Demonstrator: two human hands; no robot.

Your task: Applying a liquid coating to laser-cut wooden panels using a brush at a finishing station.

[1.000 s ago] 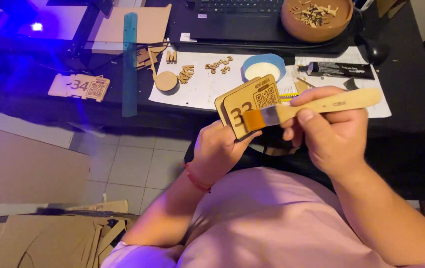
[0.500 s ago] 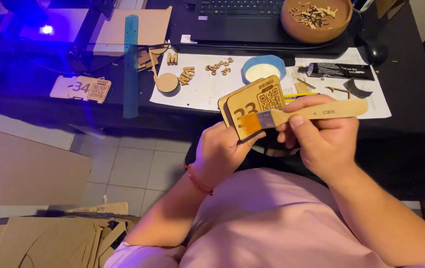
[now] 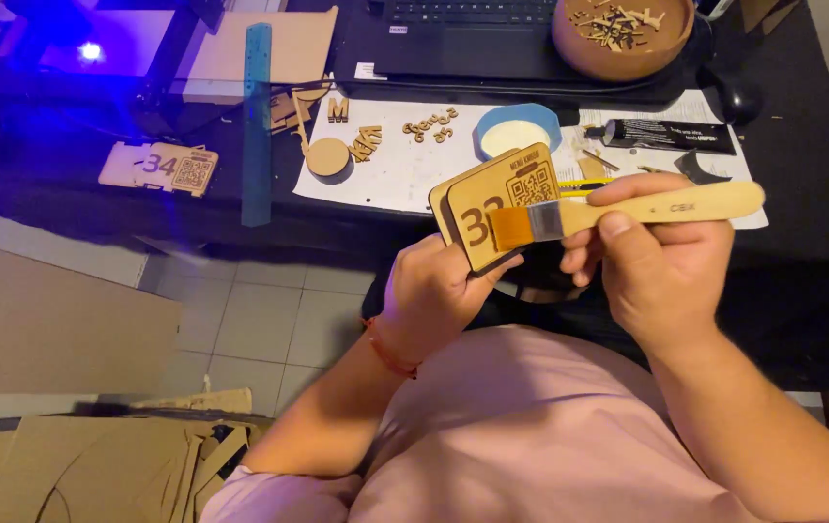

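My left hand (image 3: 434, 295) grips the lower corner of a small wooden plaque (image 3: 502, 199) with a dark number and a square code engraved on it, tilted toward me. A second board sits just behind it. My right hand (image 3: 661, 257) holds a flat wooden-handled paintbrush (image 3: 628, 211) sideways, its orange bristles resting on the plaque's face over the number. Both hands hover above my lap, in front of the black desk's (image 3: 802, 291) edge.
On the desk lie a white paper sheet (image 3: 395, 169) with small wooden cutouts, a blue bowl (image 3: 518, 131) of white liquid, a black tube (image 3: 671, 136), a blue ruler (image 3: 258, 121), another engraved plaque (image 3: 160, 167), a laptop (image 3: 477, 39) and a wooden bowl (image 3: 623, 34). Cardboard (image 3: 56, 320) leans at the left.
The brush has slid left across the plaque's face, from its right edge toward the number. My left hand keeps the plaque at about the same tilt.
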